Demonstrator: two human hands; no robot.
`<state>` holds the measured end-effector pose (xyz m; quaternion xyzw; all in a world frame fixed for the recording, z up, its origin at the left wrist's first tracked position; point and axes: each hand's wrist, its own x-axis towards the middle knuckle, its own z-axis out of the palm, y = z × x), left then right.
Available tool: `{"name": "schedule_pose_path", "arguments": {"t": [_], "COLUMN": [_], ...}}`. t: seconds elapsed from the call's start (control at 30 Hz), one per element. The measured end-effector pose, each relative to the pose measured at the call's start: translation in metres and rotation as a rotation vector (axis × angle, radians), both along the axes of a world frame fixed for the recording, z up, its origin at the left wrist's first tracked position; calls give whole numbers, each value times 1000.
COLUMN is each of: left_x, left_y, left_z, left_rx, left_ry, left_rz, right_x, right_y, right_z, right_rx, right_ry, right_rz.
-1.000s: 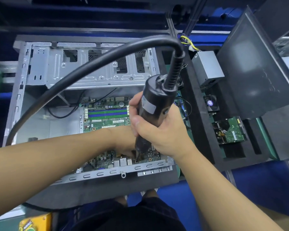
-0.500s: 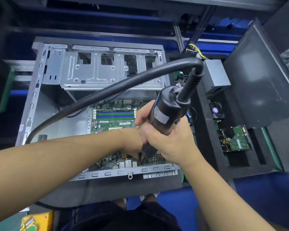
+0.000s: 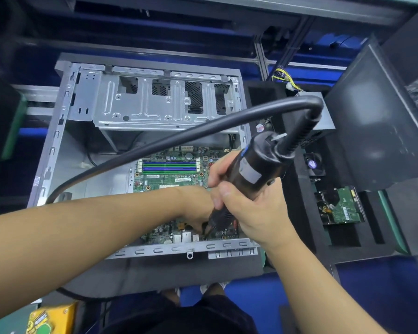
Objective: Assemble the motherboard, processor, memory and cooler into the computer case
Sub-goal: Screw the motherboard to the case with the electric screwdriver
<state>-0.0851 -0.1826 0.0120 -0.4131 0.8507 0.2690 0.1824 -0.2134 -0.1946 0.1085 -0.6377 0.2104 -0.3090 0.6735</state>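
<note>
Screwdriver (image 3: 260, 154) tilted rightward, right hand (image 3: 253, 213) gripping, label (image 3: 250, 174) unreadable

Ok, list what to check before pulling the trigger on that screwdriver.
1. Right grip holds the electric screwdriver: ok.
2. Bit tip down at the near edge of the motherboard: ok.
3. Bit seated in a screw: cannot tell, too small to see.
4. Left grip away from the bit: not ok, its fingers sit right beside it.
5. Motherboard lying inside the computer case: ok.
6. Cable off the board: ok, it arcs above.
</note>
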Motion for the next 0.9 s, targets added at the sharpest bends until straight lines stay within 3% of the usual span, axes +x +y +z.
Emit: {"name": "schedule_pose_path", "arguments": {"t": [0.1,0.47,0.9], "left_x": [-1,-3,-4], "left_y": [-1,-2,-2], "left_z": [3,-4,-1], "left_rx": [115,119,134], "left_ry": [-10,109,86], "left_rz": [-2,172,146], "right_x": [-7,-10,-10], "right_y": [-3,-2,-2], "right_z": [-7,-8,-7], "right_rx": [-12,-68,-57], "right_ry": [-50,-19,0], "right_rz": [3,31,17]}}
